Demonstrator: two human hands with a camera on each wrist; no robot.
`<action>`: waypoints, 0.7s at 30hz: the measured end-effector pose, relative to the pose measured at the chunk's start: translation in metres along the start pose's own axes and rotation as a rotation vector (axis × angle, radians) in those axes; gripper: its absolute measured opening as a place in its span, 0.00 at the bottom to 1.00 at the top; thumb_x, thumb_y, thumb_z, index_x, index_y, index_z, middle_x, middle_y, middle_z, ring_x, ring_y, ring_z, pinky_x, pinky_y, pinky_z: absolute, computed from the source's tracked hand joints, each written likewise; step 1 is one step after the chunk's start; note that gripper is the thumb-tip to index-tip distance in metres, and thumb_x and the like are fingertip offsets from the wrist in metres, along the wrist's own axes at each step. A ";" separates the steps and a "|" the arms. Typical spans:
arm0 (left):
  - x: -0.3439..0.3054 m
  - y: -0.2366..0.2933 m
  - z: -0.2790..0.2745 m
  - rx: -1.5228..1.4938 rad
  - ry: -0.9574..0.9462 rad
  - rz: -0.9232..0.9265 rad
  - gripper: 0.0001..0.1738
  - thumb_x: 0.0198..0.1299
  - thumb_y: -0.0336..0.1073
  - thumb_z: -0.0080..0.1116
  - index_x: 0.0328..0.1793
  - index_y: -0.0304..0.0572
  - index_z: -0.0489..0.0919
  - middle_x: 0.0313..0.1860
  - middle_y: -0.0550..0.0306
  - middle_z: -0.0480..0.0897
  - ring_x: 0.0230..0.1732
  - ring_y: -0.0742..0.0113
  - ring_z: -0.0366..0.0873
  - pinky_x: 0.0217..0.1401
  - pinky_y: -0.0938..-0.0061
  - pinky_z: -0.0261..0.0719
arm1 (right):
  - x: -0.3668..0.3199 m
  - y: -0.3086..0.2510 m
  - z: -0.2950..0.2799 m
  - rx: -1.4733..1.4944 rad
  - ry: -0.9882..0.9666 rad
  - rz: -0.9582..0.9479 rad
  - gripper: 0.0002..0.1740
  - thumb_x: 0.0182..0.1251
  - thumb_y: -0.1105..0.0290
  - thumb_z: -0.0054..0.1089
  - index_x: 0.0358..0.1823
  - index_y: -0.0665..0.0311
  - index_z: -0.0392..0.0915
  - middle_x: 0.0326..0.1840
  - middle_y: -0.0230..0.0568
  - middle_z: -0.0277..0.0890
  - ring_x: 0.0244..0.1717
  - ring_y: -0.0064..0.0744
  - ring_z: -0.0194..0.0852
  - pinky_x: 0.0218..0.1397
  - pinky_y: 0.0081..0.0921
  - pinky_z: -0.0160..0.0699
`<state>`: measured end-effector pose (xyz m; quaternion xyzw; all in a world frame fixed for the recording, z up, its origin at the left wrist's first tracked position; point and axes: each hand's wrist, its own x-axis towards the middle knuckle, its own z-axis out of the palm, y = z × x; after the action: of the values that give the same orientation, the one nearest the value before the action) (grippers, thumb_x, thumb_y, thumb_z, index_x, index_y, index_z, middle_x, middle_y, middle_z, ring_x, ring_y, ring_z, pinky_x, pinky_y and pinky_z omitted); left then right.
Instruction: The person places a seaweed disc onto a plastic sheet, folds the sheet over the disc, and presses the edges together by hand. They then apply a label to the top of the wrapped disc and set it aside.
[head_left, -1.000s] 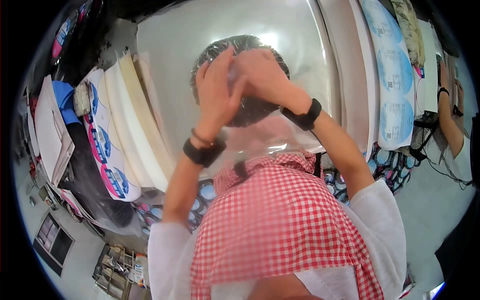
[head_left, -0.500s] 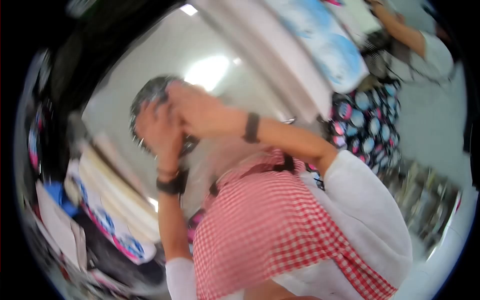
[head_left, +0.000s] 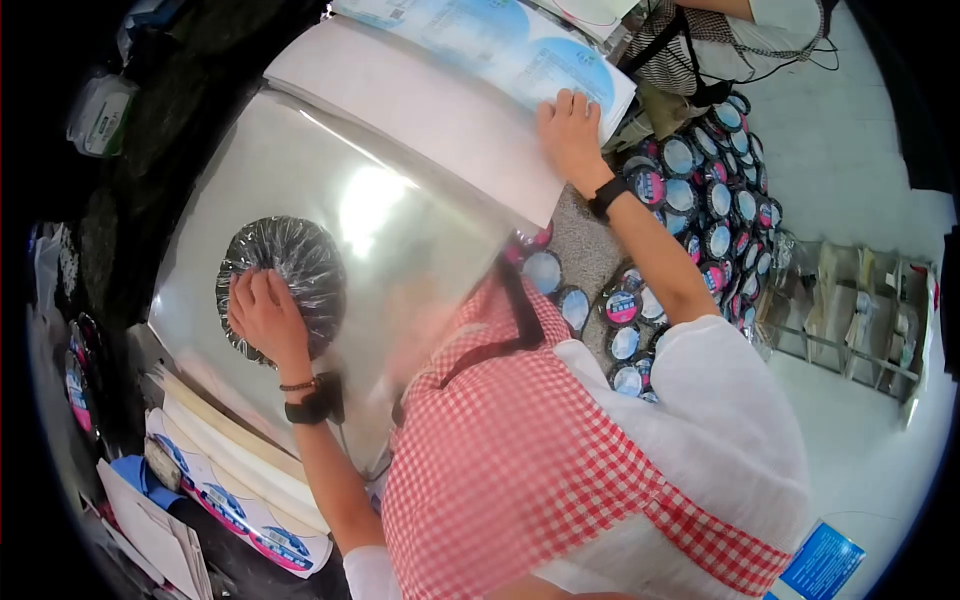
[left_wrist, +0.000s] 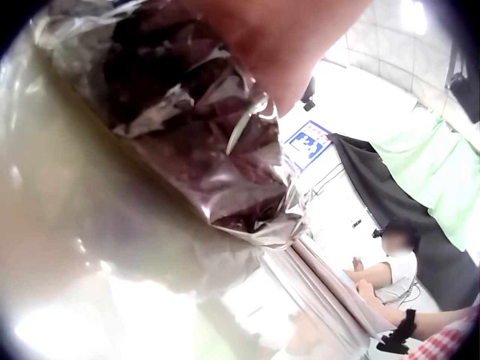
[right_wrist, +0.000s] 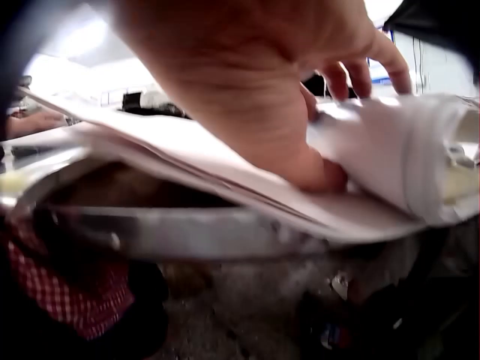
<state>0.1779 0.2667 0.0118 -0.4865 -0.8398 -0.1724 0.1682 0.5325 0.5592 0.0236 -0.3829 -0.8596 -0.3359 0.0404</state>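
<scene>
Closest in, the red checked apron [head_left: 520, 430] fills six o'clock in the head view, and the right-wrist camera picks up a dark patch of it at eight. The hands are well apart now! The left hand [head_left: 270, 320] comes in from six o'clock onto the black film-wrapped bundle [head_left: 308, 258], fingers laid over the top, the bundle sitting at nine o'clock on the shiny silver worktop [head_left: 240, 165]. That head view gives the round outline; the left-wrist camera, tight in, gives crinkled clear film over dark contents at eleven, those fingers out of its sight. Up at one o'clock, the right hand [head_left: 570, 140] pinches the edge of the blue-printed sheets [head_left: 480, 30], beside pale sheets [head_left: 420, 110]. From overhead its thumb is hidden; the right-wrist camera, a little blurred, has it against the paper with fingers across the curl. Farther out, labelled round packs [head_left: 715, 200] crowd two o'clock, a rack [head_left: 850, 310] stands at three. And beyond? Overhead catches just a sleeve of another person [left_wrist: 401, 274]; the left-wrist camera shows head and arm at four, plus a blue-bordered notice [left_wrist: 307, 145] at two and green cloth [left_wrist: 439, 169] at three.
</scene>
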 end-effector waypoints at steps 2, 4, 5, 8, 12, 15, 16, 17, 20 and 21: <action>-0.001 0.001 0.002 -0.011 -0.003 -0.023 0.13 0.69 0.41 0.51 0.46 0.42 0.82 0.55 0.57 0.81 0.64 0.53 0.72 0.66 0.58 0.64 | -0.004 0.000 0.019 0.024 -0.019 -0.030 0.09 0.51 0.68 0.58 0.35 0.59 0.73 0.39 0.43 0.67 0.42 0.41 0.66 0.41 0.38 0.68; 0.001 0.002 0.001 -0.017 0.013 -0.013 0.13 0.69 0.42 0.51 0.46 0.42 0.82 0.55 0.58 0.81 0.64 0.53 0.72 0.67 0.59 0.64 | -0.004 0.001 0.017 0.063 -0.044 -0.063 0.09 0.50 0.70 0.58 0.34 0.59 0.73 0.39 0.44 0.67 0.42 0.42 0.66 0.40 0.39 0.69; 0.000 0.002 0.000 -0.019 0.015 -0.006 0.14 0.70 0.42 0.51 0.46 0.42 0.82 0.55 0.59 0.81 0.64 0.53 0.72 0.67 0.59 0.63 | -0.005 0.001 0.015 0.087 -0.062 -0.080 0.09 0.50 0.70 0.58 0.34 0.59 0.73 0.39 0.45 0.67 0.42 0.42 0.66 0.39 0.39 0.70; -0.001 0.000 0.002 0.007 0.004 0.002 0.14 0.71 0.43 0.50 0.48 0.44 0.82 0.56 0.60 0.81 0.65 0.55 0.72 0.67 0.60 0.64 | 0.000 0.006 0.012 0.031 -0.032 -0.189 0.07 0.48 0.71 0.59 0.30 0.60 0.74 0.36 0.45 0.68 0.40 0.41 0.67 0.35 0.33 0.71; -0.002 -0.002 0.004 -0.007 -0.004 -0.018 0.15 0.71 0.44 0.50 0.49 0.44 0.82 0.57 0.60 0.81 0.65 0.56 0.72 0.67 0.61 0.63 | 0.011 0.029 0.018 0.135 0.001 -0.268 0.05 0.49 0.71 0.59 0.27 0.61 0.73 0.34 0.45 0.68 0.37 0.42 0.68 0.34 0.29 0.75; -0.002 -0.002 0.005 -0.005 0.018 -0.010 0.14 0.70 0.43 0.51 0.50 0.46 0.82 0.55 0.59 0.81 0.65 0.54 0.72 0.66 0.60 0.64 | 0.012 0.061 0.012 0.284 0.099 -0.384 0.07 0.53 0.71 0.57 0.33 0.63 0.71 0.35 0.47 0.68 0.39 0.45 0.71 0.35 0.33 0.79; -0.001 -0.002 0.003 -0.009 0.024 -0.016 0.14 0.70 0.43 0.50 0.52 0.47 0.81 0.55 0.58 0.81 0.64 0.54 0.72 0.66 0.59 0.64 | 0.007 0.056 0.010 0.234 0.097 -0.367 0.07 0.53 0.71 0.56 0.34 0.63 0.72 0.36 0.48 0.69 0.40 0.45 0.72 0.36 0.32 0.79; 0.000 0.000 0.002 -0.012 0.030 -0.019 0.15 0.70 0.44 0.50 0.54 0.47 0.80 0.55 0.57 0.81 0.64 0.54 0.72 0.66 0.59 0.64 | 0.002 0.048 0.010 0.183 0.096 -0.348 0.08 0.53 0.71 0.56 0.35 0.63 0.73 0.36 0.50 0.70 0.41 0.44 0.72 0.36 0.31 0.79; -0.003 -0.003 0.006 -0.030 0.023 -0.048 0.19 0.70 0.46 0.50 0.60 0.47 0.76 0.56 0.55 0.81 0.64 0.54 0.72 0.67 0.59 0.62 | 0.002 0.028 0.021 0.071 0.019 -0.293 0.07 0.53 0.71 0.57 0.34 0.63 0.73 0.41 0.52 0.71 0.42 0.44 0.72 0.37 0.28 0.80; -0.004 -0.003 0.006 -0.051 0.021 -0.071 0.19 0.70 0.46 0.50 0.61 0.46 0.76 0.57 0.56 0.81 0.64 0.55 0.72 0.68 0.60 0.62 | 0.005 0.024 0.023 0.071 -0.024 -0.293 0.07 0.53 0.71 0.57 0.34 0.63 0.73 0.41 0.53 0.71 0.42 0.45 0.72 0.36 0.28 0.81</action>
<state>0.1768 0.2653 0.0046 -0.4588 -0.8499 -0.2049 0.1584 0.5495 0.5880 0.0210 -0.2559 -0.9180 -0.3029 -0.0059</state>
